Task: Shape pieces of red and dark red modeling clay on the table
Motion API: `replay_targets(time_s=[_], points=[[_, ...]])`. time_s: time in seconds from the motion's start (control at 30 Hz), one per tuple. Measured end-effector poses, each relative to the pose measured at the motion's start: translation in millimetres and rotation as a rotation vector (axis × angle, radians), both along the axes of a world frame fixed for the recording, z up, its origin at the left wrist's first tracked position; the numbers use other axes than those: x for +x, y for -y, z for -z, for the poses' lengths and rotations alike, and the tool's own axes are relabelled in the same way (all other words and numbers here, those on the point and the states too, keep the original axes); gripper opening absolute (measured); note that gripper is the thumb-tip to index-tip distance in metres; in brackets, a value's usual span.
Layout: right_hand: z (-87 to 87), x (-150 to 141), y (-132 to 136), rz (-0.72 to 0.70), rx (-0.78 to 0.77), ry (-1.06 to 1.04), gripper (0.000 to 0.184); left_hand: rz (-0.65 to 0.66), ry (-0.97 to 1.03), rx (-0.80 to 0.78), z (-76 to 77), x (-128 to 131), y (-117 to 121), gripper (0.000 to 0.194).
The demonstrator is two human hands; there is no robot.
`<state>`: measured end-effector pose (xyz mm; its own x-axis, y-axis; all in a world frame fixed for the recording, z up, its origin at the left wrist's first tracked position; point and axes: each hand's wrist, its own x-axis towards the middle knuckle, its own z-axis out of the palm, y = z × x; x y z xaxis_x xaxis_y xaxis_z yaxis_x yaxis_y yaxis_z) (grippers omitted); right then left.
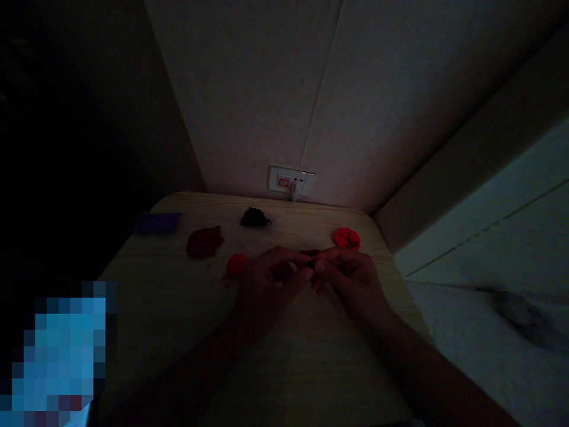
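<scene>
When viewed from above in dim light, showed a pale wooden tabletop (284, 367) across the center and bottom of the frame. Held a small dark red piece (310, 253) just right of center, between the fingertips of both hands and above the tabletop. Pinched one side of the piece with thumb and index finger of the left hand (267, 284), and the other side with thumb and index finger of the right hand (355, 277), fingertips nearly meeting. Could not make out the full shape of the piece, partly covered by fingers. Included a bright red rounded lump (236, 265) just beside the left hand, left of center, and a flat maroon piece (204, 242) farther left. Showed also a purple packet (157, 223) near the left edge of the tabletop, a black lump (254, 218) toward its far edge, and a red disc with dark marks (347, 238) just beyond the right hand. Displayed, at upper center above the tabletop, a white wall socket (274, 179) with a plug (294, 191) inserted, and a blurred blue patch (66, 344) at lower left.
</scene>
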<state>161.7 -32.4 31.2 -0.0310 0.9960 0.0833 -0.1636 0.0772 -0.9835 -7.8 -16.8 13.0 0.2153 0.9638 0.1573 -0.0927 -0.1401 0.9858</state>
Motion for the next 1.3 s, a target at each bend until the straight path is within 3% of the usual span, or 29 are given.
replay_targets(time_s=[0.53, 0.77, 1.3], points=[[-2.1, 1.3, 1.8, 0.021, 0.082, 0.142, 0.02, -0.035, -0.038, 0.046, -1.3, 0.6, 1.5, 0.01], [-3.3, -0.2, 2.4, 0.039, 0.086, 0.141, 0.02, -0.052, -0.031, 0.098, -2.4, 0.7, 2.3, 0.009], [-0.2, 0.7, 0.9, 0.015, 0.065, 0.1, 0.021, -0.034, -0.01, 0.051, -0.6, -0.6, 2.3, 0.014]])
